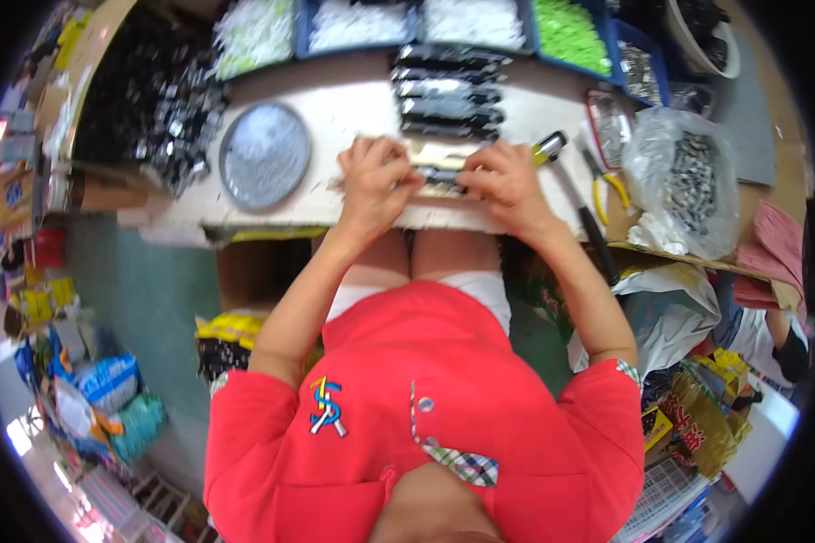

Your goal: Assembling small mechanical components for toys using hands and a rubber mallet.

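A narrow black part (438,175) lies between my two hands near the front edge of the white table (353,100). My left hand (374,181) pinches its left end, and my right hand (507,184) pinches its right end. Under and behind it shows a pale, flat piece (433,151), partly covered. Just beyond, several similar black parts (451,107) lie in a neat stack of rows. By my right fingers lies a yellow-green tool with a black end (550,147), its kind unclear. A hammer-like tool with a black handle (598,242) slants toward the table edge.
A round grey dish (264,190) stands left, beside a box of loose black parts (149,109). Blue bins along the back hold white pieces (358,24) and green pieces (570,34). Yellow-handled pliers (617,188) and a plastic bag of metal parts (693,185) lie right.
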`<state>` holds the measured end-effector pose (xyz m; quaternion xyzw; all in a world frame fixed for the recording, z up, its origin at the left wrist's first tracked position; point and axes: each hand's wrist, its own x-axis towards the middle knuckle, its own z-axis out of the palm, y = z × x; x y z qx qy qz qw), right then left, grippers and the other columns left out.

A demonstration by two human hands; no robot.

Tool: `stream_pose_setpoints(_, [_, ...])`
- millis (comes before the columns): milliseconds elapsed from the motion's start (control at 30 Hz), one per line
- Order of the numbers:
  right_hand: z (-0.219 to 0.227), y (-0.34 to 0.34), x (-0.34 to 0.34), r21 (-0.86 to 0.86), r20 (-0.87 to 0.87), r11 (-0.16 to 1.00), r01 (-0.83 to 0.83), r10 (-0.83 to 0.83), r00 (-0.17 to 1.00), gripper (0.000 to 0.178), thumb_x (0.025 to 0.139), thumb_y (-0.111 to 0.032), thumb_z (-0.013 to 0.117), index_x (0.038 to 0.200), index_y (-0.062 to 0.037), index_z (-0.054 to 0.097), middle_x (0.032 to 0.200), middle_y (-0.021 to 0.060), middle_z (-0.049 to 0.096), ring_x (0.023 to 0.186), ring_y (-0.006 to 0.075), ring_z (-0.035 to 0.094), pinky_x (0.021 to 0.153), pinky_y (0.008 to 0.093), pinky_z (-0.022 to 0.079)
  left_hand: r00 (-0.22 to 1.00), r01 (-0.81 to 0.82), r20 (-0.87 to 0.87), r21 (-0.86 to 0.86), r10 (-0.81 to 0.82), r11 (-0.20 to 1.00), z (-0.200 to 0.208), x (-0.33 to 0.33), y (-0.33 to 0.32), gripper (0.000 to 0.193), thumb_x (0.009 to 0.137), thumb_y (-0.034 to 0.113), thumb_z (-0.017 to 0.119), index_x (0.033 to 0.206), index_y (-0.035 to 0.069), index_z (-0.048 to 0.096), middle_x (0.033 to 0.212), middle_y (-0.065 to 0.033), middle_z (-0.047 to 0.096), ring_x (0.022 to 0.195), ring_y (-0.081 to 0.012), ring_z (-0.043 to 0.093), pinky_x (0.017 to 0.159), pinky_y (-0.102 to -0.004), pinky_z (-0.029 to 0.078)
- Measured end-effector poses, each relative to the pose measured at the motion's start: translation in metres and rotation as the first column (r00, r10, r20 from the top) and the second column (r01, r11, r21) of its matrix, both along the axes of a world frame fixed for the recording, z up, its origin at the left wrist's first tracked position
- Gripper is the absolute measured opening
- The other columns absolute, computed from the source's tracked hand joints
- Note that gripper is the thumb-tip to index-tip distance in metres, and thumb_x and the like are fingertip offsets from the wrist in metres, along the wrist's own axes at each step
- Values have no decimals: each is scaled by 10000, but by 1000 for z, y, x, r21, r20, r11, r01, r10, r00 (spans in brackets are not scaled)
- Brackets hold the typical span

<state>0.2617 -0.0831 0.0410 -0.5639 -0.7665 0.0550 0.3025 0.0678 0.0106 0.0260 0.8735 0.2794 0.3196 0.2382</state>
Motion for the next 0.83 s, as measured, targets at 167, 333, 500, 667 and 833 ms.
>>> stream_pose_setpoints(167, [11, 12, 24, -101, -135, 994, 38, -51, 990, 205, 651, -33, 630, 834, -126, 630, 852, 2, 562, 858, 192, 506, 707, 326, 316, 1000, 24, -12, -29, -24, 999, 3, -2, -2, 94, 587, 96, 682, 619, 121, 598, 789, 0, 526, 827, -202, 454, 727, -350, 268])
stream_pose_setpoints(333, [43, 77, 118, 270, -66, 895, 355, -351, 934, 94, 702, -16, 611, 796, -21, 620, 767, 109, 591, 711, 262, 575, 611, 328, 455, 999, 19, -31, -51, -21, 999, 9, -2, -4, 101, 588, 96, 688, 630, 123, 601, 795, -2, 528, 841, -206, 453, 745, -349, 270])
stream_pose_setpoints(500, [96, 153, 179, 552, 106, 682, 479, -627, 771, 91, 737, -107, 580, 798, -127, 645, 806, 16, 589, 808, 222, 552, 673, 372, 383, 999, 47, -13, -93, -48, 995, 8, -1, -2, 108, 599, 111, 692, 672, 128, 614, 811, 0, 531, 865, -203, 452, 770, -352, 263])
stream_pose_setpoints(667, [150, 195, 157, 517, 70, 571, 637, -771, 633, 196, 657, -103, 639, 839, -137, 574, 852, 32, 525, 918, 224, 478, 765, 409, 344, 999, 37, -18, -99, -39, 994, 9, -3, -2, 99, 609, 117, 689, 677, 137, 620, 812, 5, 531, 869, -201, 449, 767, -355, 261])
stream_pose_setpoints(833, [155, 197, 165, 410, -8, 587, 698, -763, 646, 184, 669, -140, 654, 833, -129, 571, 883, 40, 526, 959, 236, 475, 757, 418, 350, 998, 67, -10, -91, -68, 994, 9, 0, -1, 100, 615, 129, 689, 692, 134, 625, 827, 1, 533, 875, -200, 448, 759, -357, 261])
